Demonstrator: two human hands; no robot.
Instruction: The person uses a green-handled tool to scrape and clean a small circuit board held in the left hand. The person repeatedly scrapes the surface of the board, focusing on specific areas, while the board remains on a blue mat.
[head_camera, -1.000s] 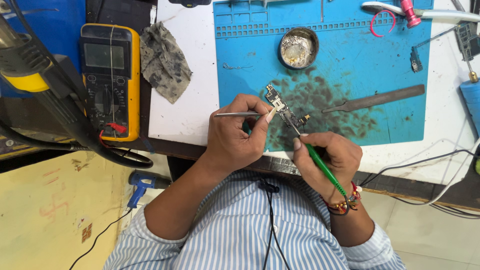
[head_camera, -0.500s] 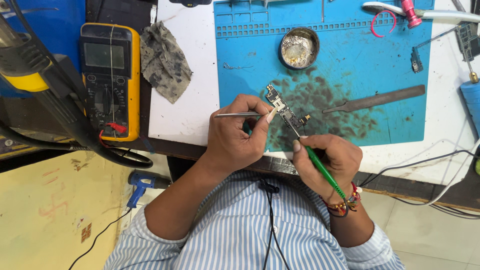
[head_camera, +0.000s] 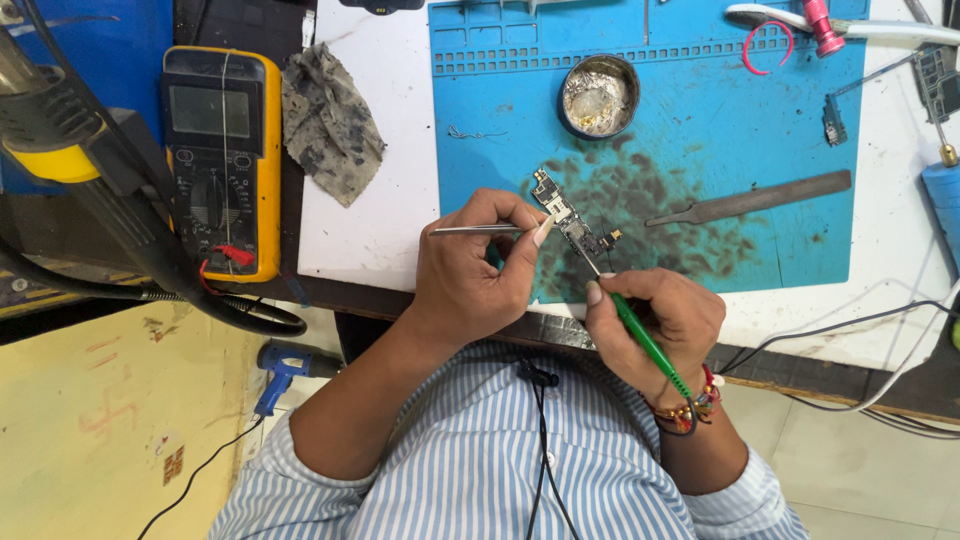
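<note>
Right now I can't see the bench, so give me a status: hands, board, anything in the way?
Left hand grips tweezers beside circuit board. Right hand holds green tool, tip at board. Board on blue mat. Nothing blocking; metal file lies apart.

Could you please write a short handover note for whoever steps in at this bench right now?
Left hand: holds metal tweezers, tips at the small circuit board.
Right hand: grips a green-handled tool, its thin tip touching the board's lower end.
The board lies tilted on the stained patch of the blue work mat.
Nearby: round tin above the board, flat metal spudger to the right, yellow multimeter and dirty cloth to the left.
Done: board is out and held steady.
Left: whatever the tip is working at; the spot is too small to judge.
</note>
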